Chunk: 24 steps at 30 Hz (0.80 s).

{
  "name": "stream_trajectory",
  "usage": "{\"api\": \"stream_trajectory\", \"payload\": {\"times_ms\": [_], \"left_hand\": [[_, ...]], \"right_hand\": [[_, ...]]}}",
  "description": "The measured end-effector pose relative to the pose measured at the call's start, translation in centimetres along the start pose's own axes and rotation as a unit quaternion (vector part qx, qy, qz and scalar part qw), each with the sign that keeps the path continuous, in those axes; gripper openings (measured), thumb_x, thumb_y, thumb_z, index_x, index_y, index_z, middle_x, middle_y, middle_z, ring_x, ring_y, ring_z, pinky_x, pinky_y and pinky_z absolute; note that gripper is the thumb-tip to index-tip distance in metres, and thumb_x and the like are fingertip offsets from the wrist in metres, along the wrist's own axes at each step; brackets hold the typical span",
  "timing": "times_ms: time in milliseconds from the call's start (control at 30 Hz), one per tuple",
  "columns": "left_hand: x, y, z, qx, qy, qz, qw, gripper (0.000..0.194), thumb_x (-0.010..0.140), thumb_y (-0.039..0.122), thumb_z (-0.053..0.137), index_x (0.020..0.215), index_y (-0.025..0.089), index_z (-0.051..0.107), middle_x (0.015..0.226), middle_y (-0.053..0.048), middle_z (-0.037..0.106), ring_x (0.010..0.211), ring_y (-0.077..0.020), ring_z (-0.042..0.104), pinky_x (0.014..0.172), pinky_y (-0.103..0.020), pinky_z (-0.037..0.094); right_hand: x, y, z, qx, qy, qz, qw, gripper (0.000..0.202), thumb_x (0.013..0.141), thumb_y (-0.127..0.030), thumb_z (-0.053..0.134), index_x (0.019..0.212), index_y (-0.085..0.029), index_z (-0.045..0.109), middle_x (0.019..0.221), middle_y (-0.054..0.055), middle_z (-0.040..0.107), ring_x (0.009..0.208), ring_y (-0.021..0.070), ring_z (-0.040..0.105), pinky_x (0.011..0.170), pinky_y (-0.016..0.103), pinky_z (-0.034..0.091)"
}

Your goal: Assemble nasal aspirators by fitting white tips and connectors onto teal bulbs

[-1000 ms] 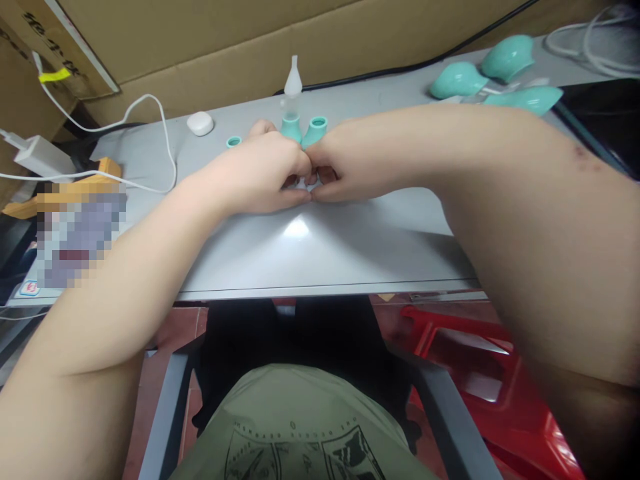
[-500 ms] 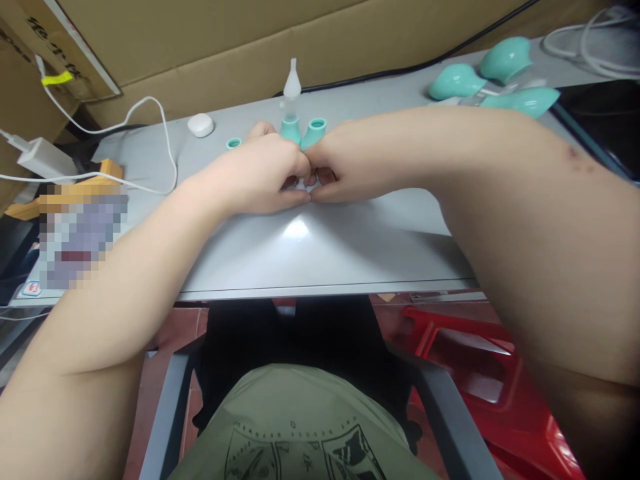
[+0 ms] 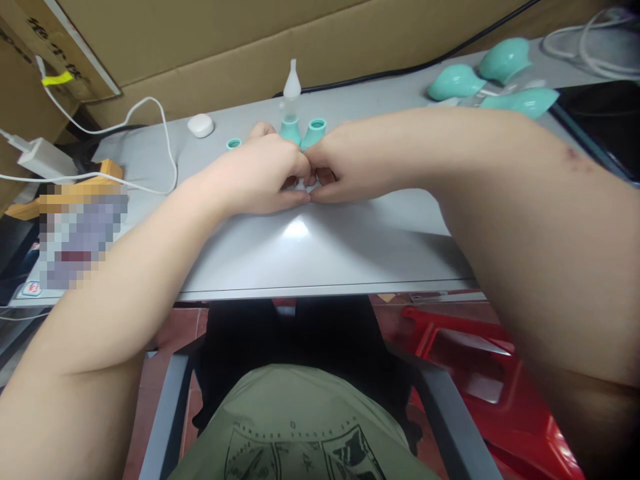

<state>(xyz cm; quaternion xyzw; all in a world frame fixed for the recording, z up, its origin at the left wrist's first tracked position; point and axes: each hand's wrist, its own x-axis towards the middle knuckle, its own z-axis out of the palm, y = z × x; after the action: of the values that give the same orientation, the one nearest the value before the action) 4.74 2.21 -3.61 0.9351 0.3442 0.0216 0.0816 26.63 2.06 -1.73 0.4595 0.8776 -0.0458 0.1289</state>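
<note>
My left hand (image 3: pixel 274 172) and my right hand (image 3: pixel 347 163) meet over the table, fingers bent and thumb tips touching. Both are closed around a small whitish piece that the fingers mostly hide; its kind does not show. Just behind them stands a teal bulb (image 3: pixel 290 130) topped by a translucent pointed nozzle (image 3: pixel 293 87). Beside it, near my right hand, is a teal bulb with an open neck (image 3: pixel 316 128). Another open teal neck (image 3: pixel 233 144) shows behind my left wrist, its body hidden.
Three teal bulbs (image 3: pixel 456 83) with clear parts lie at the back right, near a dark flat device (image 3: pixel 600 113). On the left are a white round case (image 3: pixel 201 125), a white cable (image 3: pixel 165 127) and a charger (image 3: pixel 47 159). Cardboard (image 3: pixel 200 47) lines the back; a red stool (image 3: pixel 465 373) stands below.
</note>
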Motion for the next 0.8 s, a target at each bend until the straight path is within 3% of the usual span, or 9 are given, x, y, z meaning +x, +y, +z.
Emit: {"api": "stream_trajectory", "payload": {"times_ms": [133,267,433,800], "left_hand": [[0.3,0.7,-0.1,0.044,-0.006,-0.017,0.999,0.028,0.108,0.04,0.064,0.107,0.026,0.089,0.108,-0.007,0.088,0.1,-0.0304,0.078,0.131,-0.063,0.04],[0.3,0.7,0.0,0.043,0.004,-0.01,0.999,0.027,0.107,0.04,0.064,0.105,0.026,0.087,0.107,-0.005,0.089,0.098,-0.029,0.077,0.13,-0.059,0.042],[0.2,0.7,-0.1,0.04,0.0,-0.013,0.999,0.029,0.107,0.041,0.063,0.107,0.027,0.089,0.108,-0.006,0.089,0.1,-0.0305,0.077,0.131,-0.06,0.041],[0.3,0.6,-0.1,0.03,0.006,-0.006,1.0,0.025,0.106,0.039,0.066,0.105,0.027,0.088,0.104,-0.005,0.088,0.095,-0.0287,0.076,0.13,-0.059,0.042]], "right_hand": [[-0.4,-1.1,-0.7,-0.029,-0.032,0.048,0.998,0.052,0.12,-0.065,0.067,0.101,-0.02,0.086,0.086,0.006,0.075,0.096,0.0281,0.082,0.084,0.042,0.055],[-0.4,-1.1,-0.7,-0.009,-0.011,0.04,0.999,0.058,0.117,-0.072,0.068,0.095,-0.021,0.084,0.081,0.006,0.074,0.096,0.0298,0.083,0.081,0.043,0.056],[0.1,0.1,0.1,0.037,-0.001,0.027,0.999,0.066,0.117,-0.082,0.061,0.096,-0.023,0.083,0.089,0.009,0.077,0.111,0.0325,0.084,0.085,0.042,0.06],[-0.2,-0.5,-0.2,-0.014,-0.01,0.033,0.999,0.055,0.118,-0.072,0.067,0.103,-0.022,0.085,0.094,0.008,0.077,0.102,0.0299,0.082,0.085,0.041,0.06]]}}
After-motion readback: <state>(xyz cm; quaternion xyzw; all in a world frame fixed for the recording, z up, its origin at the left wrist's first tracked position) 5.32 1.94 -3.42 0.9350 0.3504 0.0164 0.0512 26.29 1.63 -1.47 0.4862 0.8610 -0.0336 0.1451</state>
